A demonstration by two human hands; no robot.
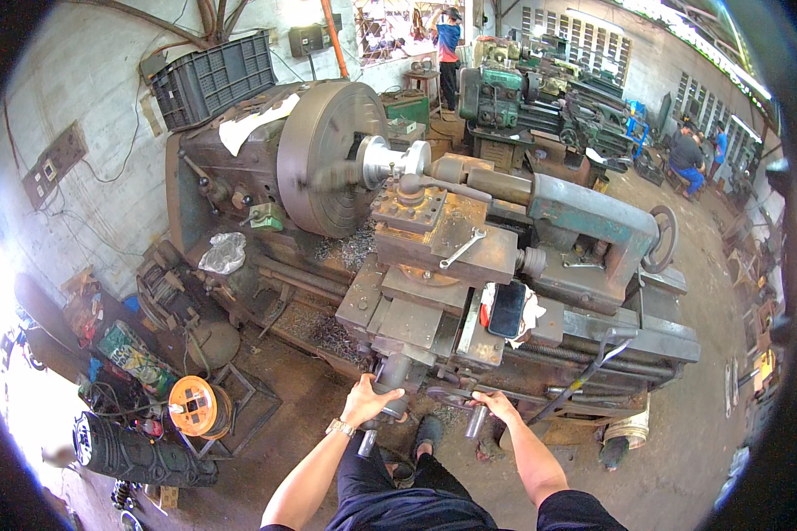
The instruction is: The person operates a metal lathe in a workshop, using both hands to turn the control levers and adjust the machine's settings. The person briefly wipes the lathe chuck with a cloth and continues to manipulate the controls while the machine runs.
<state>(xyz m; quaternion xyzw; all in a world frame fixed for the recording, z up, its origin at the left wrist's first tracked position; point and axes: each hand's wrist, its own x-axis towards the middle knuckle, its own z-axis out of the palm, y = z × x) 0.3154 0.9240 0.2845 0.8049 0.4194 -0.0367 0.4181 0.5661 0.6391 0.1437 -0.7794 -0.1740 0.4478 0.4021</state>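
Note:
I stand at a large metal lathe. My left hand [369, 403], a watch on its wrist, is closed round the dark cross-slide handwheel [393, 373], whose bright handle points down. To the right, my right hand [498, 406] grips the carriage handwheel [447, 395] near its steel handle [476, 422]; some fingers are hidden. Beyond them, a shiny round metal workpiece [383, 161] sits in the big chuck [328, 164], whose face looks blurred. The tool post [407, 205] stands close to the workpiece. A wrench [463, 250] and a phone [506, 310] on a rag lie on the carriage.
The tailstock [589, 212] stands right of the workpiece. A black crate [212, 78] rests on the headstock. Metal chips [323, 332] litter the bed. An orange spool [199, 407] and a tyre [142, 451] are at left. Other people [686, 159] are farther back, near more machines [491, 96].

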